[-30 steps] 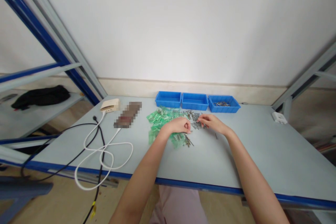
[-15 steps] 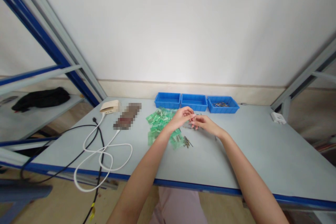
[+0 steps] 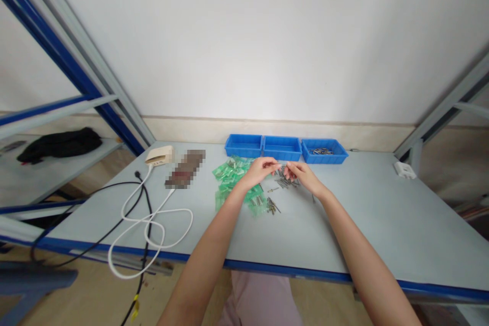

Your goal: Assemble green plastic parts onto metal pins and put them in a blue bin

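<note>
My left hand (image 3: 261,170) is raised over the right side of the green plastic packets (image 3: 233,178), thumb and fingertips pinched together. Opposite it, a small gap away, my right hand (image 3: 302,176) has its fingers curled in a pinch. A thin, pale sliver shows at the fingertips between the hands, too small to name. Beneath them lies a loose pile of slim metal pins (image 3: 284,182), partly covered by the right hand. One single pin (image 3: 272,190) lies apart, and a small bunch of brass-tipped pins (image 3: 272,206) rests nearer the front edge.
Three blue trays stand along the wall: a left tray (image 3: 244,154), a middle tray (image 3: 281,156) and a right tray (image 3: 325,160) with metal pins inside. To the left are a beige power adapter (image 3: 159,155), a blurred-out flat object (image 3: 185,169) and a looping white cable (image 3: 164,249).
My hands have drawn apart from touching, left hand slightly leftward, right hand slightly upward. More of the pin pile beneath them is now visible.
</note>
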